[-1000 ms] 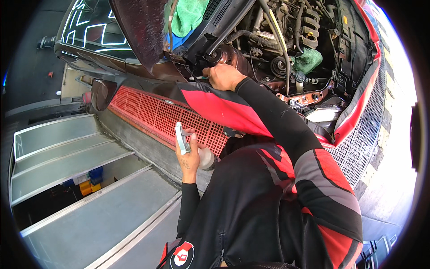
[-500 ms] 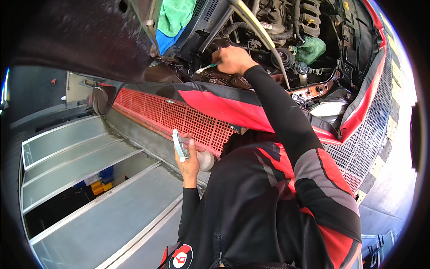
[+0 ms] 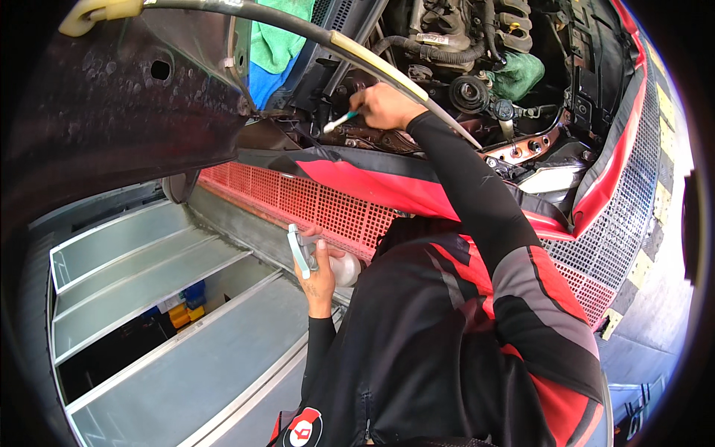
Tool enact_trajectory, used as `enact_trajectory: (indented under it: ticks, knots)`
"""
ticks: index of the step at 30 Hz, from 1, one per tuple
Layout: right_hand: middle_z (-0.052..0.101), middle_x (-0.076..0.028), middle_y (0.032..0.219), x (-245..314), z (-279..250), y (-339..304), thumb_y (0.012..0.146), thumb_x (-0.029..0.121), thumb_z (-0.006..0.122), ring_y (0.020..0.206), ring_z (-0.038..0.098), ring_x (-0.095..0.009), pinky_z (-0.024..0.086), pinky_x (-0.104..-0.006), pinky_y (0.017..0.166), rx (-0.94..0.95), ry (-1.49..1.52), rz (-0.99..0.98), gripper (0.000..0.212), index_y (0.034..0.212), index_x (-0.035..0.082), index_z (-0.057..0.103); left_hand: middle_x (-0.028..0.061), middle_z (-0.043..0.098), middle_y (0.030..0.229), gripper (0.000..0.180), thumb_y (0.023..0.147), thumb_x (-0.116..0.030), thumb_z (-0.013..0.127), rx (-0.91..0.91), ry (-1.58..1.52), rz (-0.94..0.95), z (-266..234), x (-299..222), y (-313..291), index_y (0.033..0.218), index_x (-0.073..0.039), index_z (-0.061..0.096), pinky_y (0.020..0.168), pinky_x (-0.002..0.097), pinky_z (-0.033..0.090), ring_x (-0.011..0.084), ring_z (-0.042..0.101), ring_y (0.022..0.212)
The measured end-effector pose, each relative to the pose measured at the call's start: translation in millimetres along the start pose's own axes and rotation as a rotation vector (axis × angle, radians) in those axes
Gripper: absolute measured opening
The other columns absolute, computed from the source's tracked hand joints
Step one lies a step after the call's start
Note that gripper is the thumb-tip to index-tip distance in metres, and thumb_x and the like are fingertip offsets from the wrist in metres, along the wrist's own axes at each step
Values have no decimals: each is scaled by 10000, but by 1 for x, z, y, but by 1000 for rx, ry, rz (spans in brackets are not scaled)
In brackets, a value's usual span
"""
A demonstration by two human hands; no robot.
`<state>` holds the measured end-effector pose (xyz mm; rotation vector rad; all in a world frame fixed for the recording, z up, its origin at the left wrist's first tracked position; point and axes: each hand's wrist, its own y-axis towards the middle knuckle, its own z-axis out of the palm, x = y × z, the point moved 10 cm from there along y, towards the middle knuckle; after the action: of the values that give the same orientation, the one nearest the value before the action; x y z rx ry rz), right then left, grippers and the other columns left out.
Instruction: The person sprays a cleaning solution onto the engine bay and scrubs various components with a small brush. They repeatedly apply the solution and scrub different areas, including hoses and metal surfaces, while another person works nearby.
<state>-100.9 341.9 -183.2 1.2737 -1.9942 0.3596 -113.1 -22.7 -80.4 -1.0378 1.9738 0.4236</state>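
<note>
In my right hand is a slim brush that looks like a toothbrush, with a green-and-white handle. Its pale head points left, down at the dark inner edge of the engine bay. My left hand is closed round the neck of a spray bottle, which has a whitish body and a pale trigger head. That bottle is held low, beside my body and away from the car. Fingertips of the right hand are partly hidden behind the knuckles.
Slanting over my right wrist is the hood prop rod; the raised hood fills the upper left. Green cloths lie by the windscreen and in the engine bay. A red-and-black cover drapes the fender, above red floor grating.
The view has shifted, so the hood and prop rod show more fully. My right hand stays over the same spot with the brush; the left still holds the spray bottle.
</note>
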Motion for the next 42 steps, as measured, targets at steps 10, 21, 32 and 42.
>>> enact_trajectory:
  ticks: [10,21,32,42]
  knots:
    - [778,-198,936,16,-5,-17,826,238,690,941,766,-388,607,-499,828,-35,74,10,274,1060,161,809,140,690,1341,407,1129,-222,568,-20,9,-8,2,1,-1,1432,48,531,797,338,567,178,749,737]
    - [740,-227,807,37,-8,-42,939,201,627,767,745,-442,584,-563,717,-29,18,40,304,1209,123,744,149,680,1314,390,1129,-198,564,21,4,-11,13,-3,0,1429,48,524,759,344,568,168,742,742]
    - [762,-232,872,56,-6,-27,941,200,623,875,758,-427,593,-551,772,125,-58,-119,342,1247,97,736,169,692,1292,360,1123,-156,567,38,96,128,18,-5,12,1413,52,515,765,333,574,171,739,723]
    - [773,-185,925,46,-3,-20,804,233,704,910,766,-388,611,-518,818,206,-86,-171,386,1173,126,745,174,695,1301,357,1126,-156,563,33,-21,30,18,0,7,1412,51,516,750,324,569,177,743,728]
